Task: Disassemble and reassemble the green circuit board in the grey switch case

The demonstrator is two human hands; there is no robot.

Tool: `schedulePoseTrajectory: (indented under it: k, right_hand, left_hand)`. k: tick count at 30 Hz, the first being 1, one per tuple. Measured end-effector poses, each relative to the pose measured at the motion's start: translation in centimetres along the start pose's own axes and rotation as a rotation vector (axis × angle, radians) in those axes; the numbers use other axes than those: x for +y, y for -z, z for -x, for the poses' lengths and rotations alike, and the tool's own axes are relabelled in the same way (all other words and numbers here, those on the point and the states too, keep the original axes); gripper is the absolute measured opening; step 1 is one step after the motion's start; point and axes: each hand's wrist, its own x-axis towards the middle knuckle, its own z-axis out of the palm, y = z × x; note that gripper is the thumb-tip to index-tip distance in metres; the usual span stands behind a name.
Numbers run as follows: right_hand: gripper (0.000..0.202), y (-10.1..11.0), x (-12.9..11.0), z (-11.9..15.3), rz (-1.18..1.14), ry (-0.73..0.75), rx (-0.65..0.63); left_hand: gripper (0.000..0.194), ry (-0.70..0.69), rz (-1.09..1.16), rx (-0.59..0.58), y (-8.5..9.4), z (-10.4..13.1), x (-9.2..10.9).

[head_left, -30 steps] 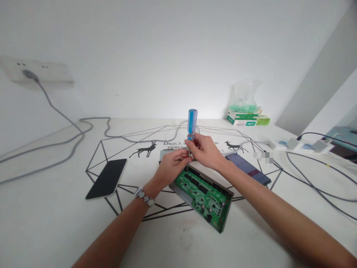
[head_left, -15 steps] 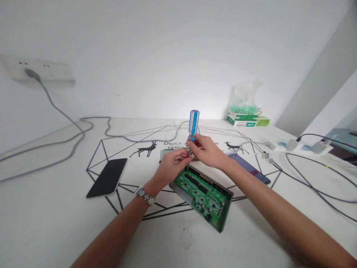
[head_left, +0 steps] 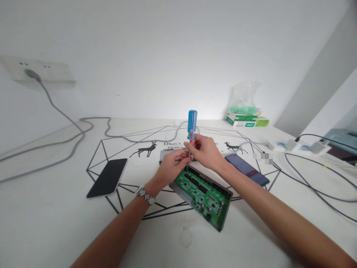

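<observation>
A screwdriver (head_left: 192, 123) with a blue and clear handle stands nearly upright over the far left corner of a green circuit board (head_left: 202, 197). The board sits in a shallow metal casing (head_left: 185, 198). My right hand (head_left: 205, 150) is closed on the screwdriver just below its handle, thumb and fingers pinching the shaft. Lower down, my left hand (head_left: 173, 166) pinches the shaft near its tip. The tip meets the board's corner, but what lies under it is too small to make out. Behind my left hand, a grey flat piece (head_left: 165, 152) is partly hidden.
A dark-screened phone (head_left: 108, 178) lies to the left and another phone (head_left: 247, 169) lies beneath my right forearm. Small boxes with a plastic bag (head_left: 242, 108) stand at the back right. A power strip (head_left: 297, 146) and black cables occupy the right; a grey cable (head_left: 75, 145) runs left.
The screwdriver handle has turned, showing a broader blue face, and tilts slightly further left. My right fingers have shifted a little left; my left hand and the board stay about the same.
</observation>
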Motion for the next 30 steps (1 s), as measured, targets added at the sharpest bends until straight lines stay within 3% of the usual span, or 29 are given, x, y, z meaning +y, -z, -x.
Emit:
schedulePoseTrajectory:
  k: [6,12,30]
  right_hand:
    - [0.033,-0.6,-0.6,0.9,-0.053,-0.031,0.204]
    - [0.032,-0.5,-1.4,1.1,0.089,0.000,0.271]
    - [0.022,-0.1,-0.3,0.7,-0.141,0.048,0.226]
  left_hand:
    - [0.018,-0.016,-0.014,0.001,0.0,0.0,0.1]
    - [0.019,-0.032,-0.038,0.013,-0.2,0.1,0.5]
    - [0.020,-0.058,-0.159,0.026,-0.8,0.6,0.5]
